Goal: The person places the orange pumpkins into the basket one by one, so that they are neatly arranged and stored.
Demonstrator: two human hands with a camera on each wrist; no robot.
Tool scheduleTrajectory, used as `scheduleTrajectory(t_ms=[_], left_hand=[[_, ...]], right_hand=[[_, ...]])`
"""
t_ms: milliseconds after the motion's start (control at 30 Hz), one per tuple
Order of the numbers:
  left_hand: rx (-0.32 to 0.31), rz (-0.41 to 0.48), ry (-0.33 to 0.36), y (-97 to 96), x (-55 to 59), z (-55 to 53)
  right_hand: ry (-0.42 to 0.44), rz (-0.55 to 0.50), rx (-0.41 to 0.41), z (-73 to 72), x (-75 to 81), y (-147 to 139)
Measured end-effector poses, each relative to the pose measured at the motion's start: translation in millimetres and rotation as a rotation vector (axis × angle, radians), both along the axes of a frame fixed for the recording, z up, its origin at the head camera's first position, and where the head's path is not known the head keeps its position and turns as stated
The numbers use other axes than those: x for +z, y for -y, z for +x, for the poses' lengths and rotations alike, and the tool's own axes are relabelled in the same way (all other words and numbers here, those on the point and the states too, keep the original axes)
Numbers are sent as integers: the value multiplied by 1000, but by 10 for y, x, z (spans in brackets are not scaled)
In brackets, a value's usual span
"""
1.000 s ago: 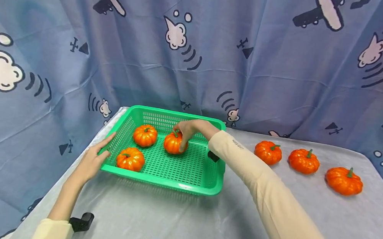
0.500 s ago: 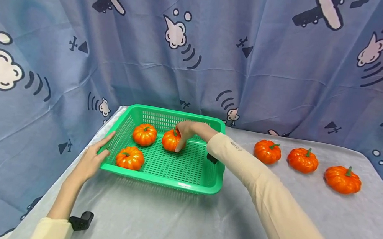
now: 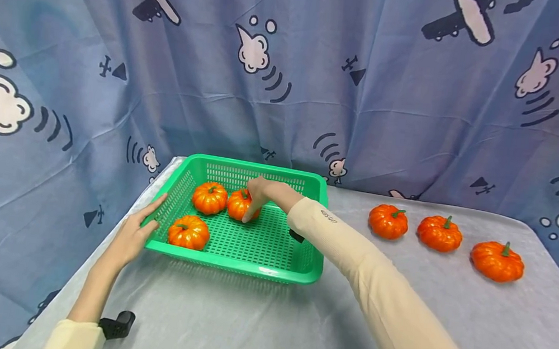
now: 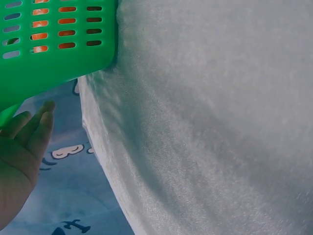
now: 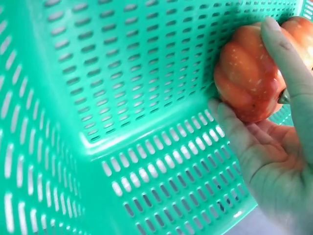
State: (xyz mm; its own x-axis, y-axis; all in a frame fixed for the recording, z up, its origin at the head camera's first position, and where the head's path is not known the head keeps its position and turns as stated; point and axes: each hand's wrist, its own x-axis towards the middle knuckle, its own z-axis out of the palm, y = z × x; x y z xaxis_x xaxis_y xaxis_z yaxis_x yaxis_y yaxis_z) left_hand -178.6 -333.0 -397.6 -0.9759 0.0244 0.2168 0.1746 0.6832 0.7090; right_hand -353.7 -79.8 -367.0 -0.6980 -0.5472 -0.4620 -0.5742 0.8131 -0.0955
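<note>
A green slotted plastic basket [image 3: 245, 268] stands on the table with three small orange pumpkins inside. My right hand [image 3: 259, 194] reaches in and grips one pumpkin [image 3: 238, 206] by its right side, close beside the back-left pumpkin [image 3: 210, 198]. The right wrist view shows the thumb across the held pumpkin [image 5: 247, 73] and the other fingers round its far side. Another pumpkin [image 3: 189, 232] lies at the basket's front left. My left hand [image 3: 131, 235] is at the basket's left rim, fingers fairly straight; in the left wrist view the hand [image 4: 24, 156] touches below the rim.
Three more orange pumpkins with green stems, a near one [image 3: 388, 222], a middle one [image 3: 439, 234] and an outer one [image 3: 497, 262], sit in a row on the grey-white table [image 3: 224, 326] to the right. A blue printed curtain [image 3: 309, 76] hangs behind and at the left.
My right hand has shifted left inside the basket with its pumpkin, bringing it up beside the back-left pumpkin. The left hand has stayed at the rim.
</note>
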Motion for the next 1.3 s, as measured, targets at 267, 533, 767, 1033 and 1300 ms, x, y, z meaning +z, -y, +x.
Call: scheduleTrajectory(t_ms=[267, 533, 767, 1033, 1300], left_hand=[[-22, 7, -4, -102, -40, -11], [-24, 5, 4, -192, -45, -26], [-27, -2, 0, -194, -27, -20], [-37, -13, -5, -100, 4, -12], [-32, -3, 6, -32, -6, 54]], right_hand=[[2, -8, -43, 25, -69, -81], [-16, -9, -64, 52, -44, -244], [18, -85, -20, -1, 269, -482], [327, -745, 116, 100, 590, -1129], [443, -1117, -8, 398, 467, -2194]])
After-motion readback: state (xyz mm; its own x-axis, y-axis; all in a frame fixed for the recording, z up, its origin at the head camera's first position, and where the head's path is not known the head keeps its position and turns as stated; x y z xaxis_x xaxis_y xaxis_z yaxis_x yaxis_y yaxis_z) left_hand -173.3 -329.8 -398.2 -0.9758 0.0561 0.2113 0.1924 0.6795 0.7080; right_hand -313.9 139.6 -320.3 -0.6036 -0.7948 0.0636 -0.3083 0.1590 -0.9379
